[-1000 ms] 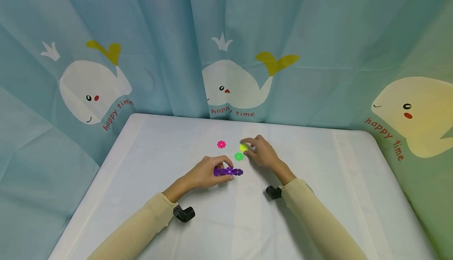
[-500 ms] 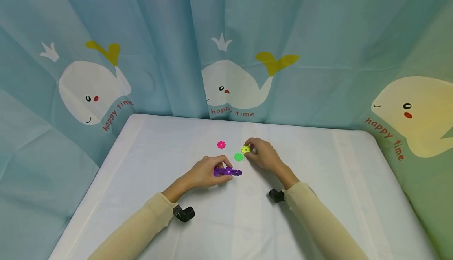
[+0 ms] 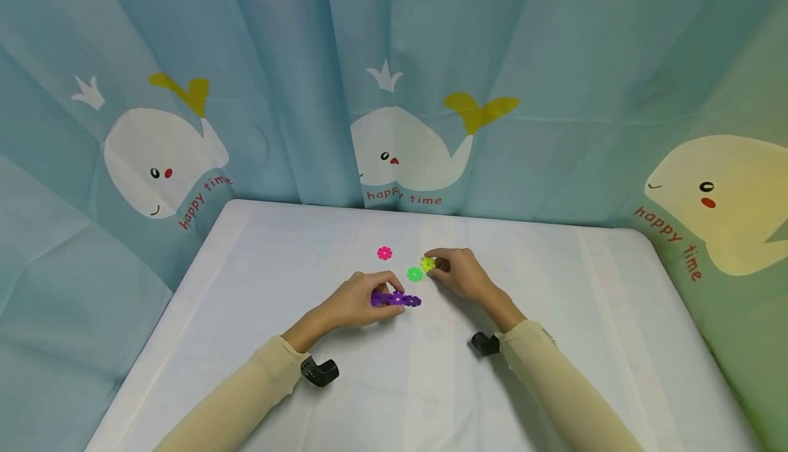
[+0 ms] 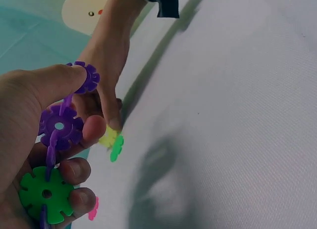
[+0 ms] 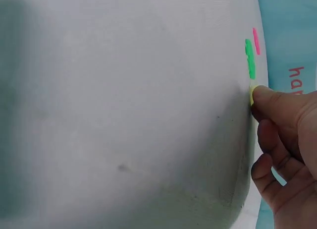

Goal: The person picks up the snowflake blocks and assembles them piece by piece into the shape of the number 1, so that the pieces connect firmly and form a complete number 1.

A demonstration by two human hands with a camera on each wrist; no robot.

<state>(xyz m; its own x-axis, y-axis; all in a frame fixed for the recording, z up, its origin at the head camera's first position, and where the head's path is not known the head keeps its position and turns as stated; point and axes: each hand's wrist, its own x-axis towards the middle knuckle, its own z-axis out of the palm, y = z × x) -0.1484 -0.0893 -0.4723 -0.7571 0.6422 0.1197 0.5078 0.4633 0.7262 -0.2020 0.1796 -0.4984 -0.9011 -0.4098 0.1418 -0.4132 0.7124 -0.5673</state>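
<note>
My left hand (image 3: pixel 360 299) holds a chain of interlocking snowflake discs (image 3: pixel 397 299), mostly purple. In the left wrist view a green disc (image 4: pixel 47 194) joins the purple ones, cradled against the curled fingers, with the thumb on the top disc. My right hand (image 3: pixel 464 273) pinches a yellow snowflake disc (image 3: pixel 427 264) between thumb and fingers, low over the table. Just left of that lies a green snowflake disc (image 3: pixel 415 274), flat on the cloth. Farther back and left is a pink snowflake disc (image 3: pixel 384 253).
A white cloth covers the table (image 3: pixel 554 281). Behind its far edge hangs a blue-green curtain (image 3: pixel 295 83) printed with whales. A black wrist camera (image 3: pixel 320 372) sits at the left cuff and another black camera (image 3: pixel 485 344) at the right cuff.
The right hand has closed its fingertips on the yellow disc and drawn it slightly nearer and to the right. The left hand with its chain has stayed almost still.
</note>
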